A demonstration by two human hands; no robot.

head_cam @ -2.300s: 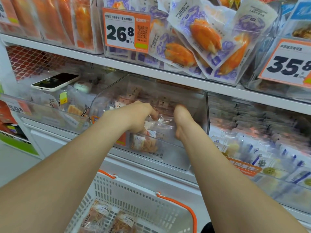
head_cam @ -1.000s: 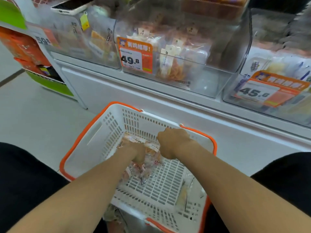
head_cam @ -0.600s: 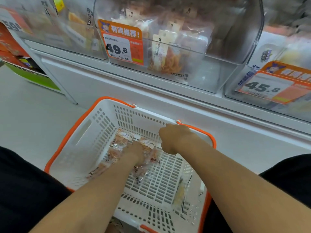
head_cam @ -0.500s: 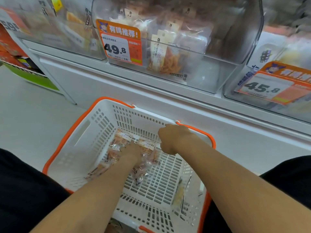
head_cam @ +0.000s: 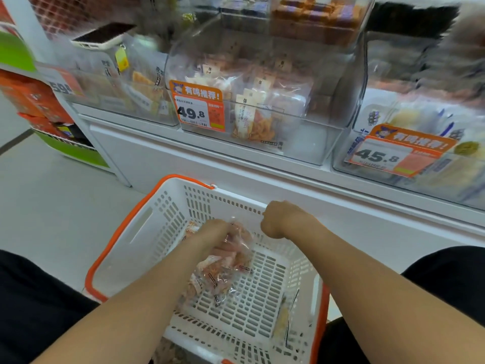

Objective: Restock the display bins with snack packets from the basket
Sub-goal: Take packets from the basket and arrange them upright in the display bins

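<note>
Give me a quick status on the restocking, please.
Left hand grips packets inside basket. Right hand curled at far rim, grip unclear. Bin above, nothing seen in the way.

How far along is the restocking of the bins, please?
Done: the clear bin behind the 49.8 tag already holds packets, with room to spare. In hand: the left hand grips a bunch of snack packets in the basket, whose far rim the right hand holds. Left: carrying those up, plus a pale packet by the basket's right wall.
</note>
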